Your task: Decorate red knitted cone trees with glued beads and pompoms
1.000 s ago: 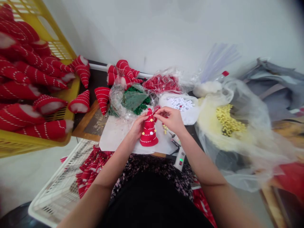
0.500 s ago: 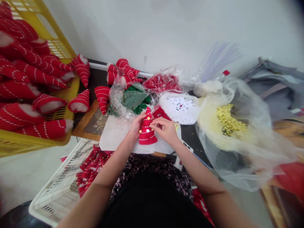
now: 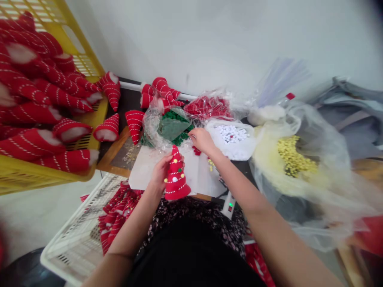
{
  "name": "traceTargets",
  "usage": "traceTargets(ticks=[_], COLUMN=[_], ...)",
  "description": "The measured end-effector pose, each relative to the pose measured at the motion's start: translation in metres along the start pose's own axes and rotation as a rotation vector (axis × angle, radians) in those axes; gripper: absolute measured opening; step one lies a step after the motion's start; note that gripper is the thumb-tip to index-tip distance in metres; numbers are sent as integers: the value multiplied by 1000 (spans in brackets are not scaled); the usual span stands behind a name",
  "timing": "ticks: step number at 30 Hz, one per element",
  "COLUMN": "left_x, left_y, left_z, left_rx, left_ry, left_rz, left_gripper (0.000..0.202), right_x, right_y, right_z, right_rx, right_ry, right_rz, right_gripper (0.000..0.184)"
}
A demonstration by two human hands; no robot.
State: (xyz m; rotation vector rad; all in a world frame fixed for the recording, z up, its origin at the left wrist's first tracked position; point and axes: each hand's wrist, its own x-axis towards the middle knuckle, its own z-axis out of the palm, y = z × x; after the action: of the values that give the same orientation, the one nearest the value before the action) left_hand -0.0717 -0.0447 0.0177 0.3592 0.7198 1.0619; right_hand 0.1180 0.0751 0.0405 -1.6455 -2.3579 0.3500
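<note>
My left hand (image 3: 161, 172) is closed around the side of a small red felt cone (image 3: 176, 185) with white stitched spirals. Yellow, green and white pom-poms dot the cone, which stands nearly upright above the white paper (image 3: 145, 165). Farther forward, my right hand (image 3: 202, 140) has its fingertips pinched together at the right edge of the green pom-poms (image 3: 175, 123) in their clear bag. Whatever those fingertips hold is too small to make out. Beside that hand lie white pom-poms (image 3: 231, 133) on a white bag and a few red pom-poms (image 3: 196, 150).
A yellow crate (image 3: 98, 115) full of plain red cones stands at left. Below it, a white basket (image 3: 56, 247) holds decorated cones. At right is a bag of yellow pom-poms (image 3: 295, 155). A bag of red pom-poms (image 3: 209, 105) lies at the back; a power strip (image 3: 229, 205) sits near my lap.
My right hand has left the cone and moved forward to the edge of the green pom-poms. The left hand has drawn the cone slightly left and toward me. A green pom-pom now shows on the cone.
</note>
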Motion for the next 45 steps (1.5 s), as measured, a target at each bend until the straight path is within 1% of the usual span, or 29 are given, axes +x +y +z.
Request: traceTargets(ticks=[2, 4, 7, 8, 10, 12, 14, 16, 19, 22, 24, 26, 31, 35, 39, 42, 45], left_x=[-5, -6, -6, -5, -4, -2, 0, 2, 6, 6, 5, 4, 3, 2, 1, 0, -1], left_y=[2, 1, -3, -5, -8, -11, -14, -17, -21, -24, -24, -23, -22, -23, -25, -25, -24], left_z=[-1, 1, 5, 6, 8, 8, 8, 7, 5, 4, 4, 5, 6, 8, 10, 11, 11], left_rx=[20, 45, 79, 87, 98, 113, 139, 171, 216, 254, 262, 240, 168, 185, 176, 130, 76], left_ry=[10, 22, 51, 56, 50, 37, 26, 19, 7, 0, 5, 19, 30, 8, 11, 45, 85], left_rz=[26, 51, 75, 80, 88, 92, 95, 107, 164, 213, 213, 193, 149, 176, 176, 167, 121], left_gripper=[31, 31, 31, 30, 30, 29, 27, 25, 22, 17, 16, 18, 24, 20, 18, 22, 26], right_x=[15, 23, 18, 11, -8, -33, -58, -77, -89, -88, -87, -88, -93, -91, -89, -93, -106], right_y=[-8, -12, -13, -12, -12, -15, -20, -27, -36, -37, -35, -33, -34, -38, -38, -40, -44], right_z=[8, 12, 7, 2, -10, -24, -34, -39, -34, -24, -22, -24, -33, -28, -23, -26, -30], right_rx=[-45, -43, -33, -19, 76, 289, 476, 538, 486, 384, 333, 322, 367, 298, 222, 276, 430], right_ry=[-42, -48, -8, 14, 70, 148, 219, 254, 264, 239, 209, 199, 283, 237, 198, 223, 321], right_rz=[24, 41, 40, 35, 12, -51, -145, -241, -365, -431, -433, -425, -418, -475, -495, -488, -405], right_gripper=[25, 23, 24, 23, 17, 7, 12, 18, 22, 24, 22, 18, 14, 16, 20, 18, 13])
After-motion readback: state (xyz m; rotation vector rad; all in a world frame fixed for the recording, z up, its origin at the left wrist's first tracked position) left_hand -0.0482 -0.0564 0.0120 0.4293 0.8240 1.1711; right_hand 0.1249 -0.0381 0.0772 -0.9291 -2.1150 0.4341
